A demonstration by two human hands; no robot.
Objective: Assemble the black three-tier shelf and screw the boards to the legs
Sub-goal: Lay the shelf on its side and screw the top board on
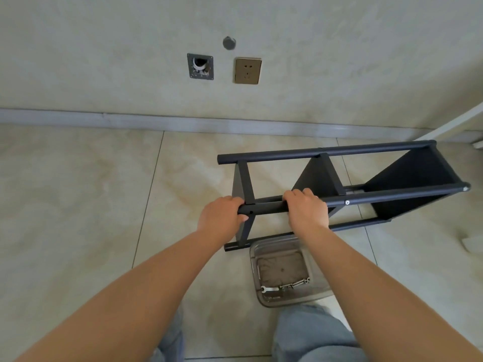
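Currently the black three-tier shelf (339, 184) lies on its side on the tiled floor (78, 192). Its near upper leg (264, 207) is gripped by both the left hand (222, 214) and right hand (305, 207), fingers curled round. A stiff, light, smooth frame is judged; legs offer the surest hold.

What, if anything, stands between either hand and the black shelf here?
Nothing visible: the left hand and right hand both already grip the near upper leg of the black shelf, which lies on its side on the tiled floor.
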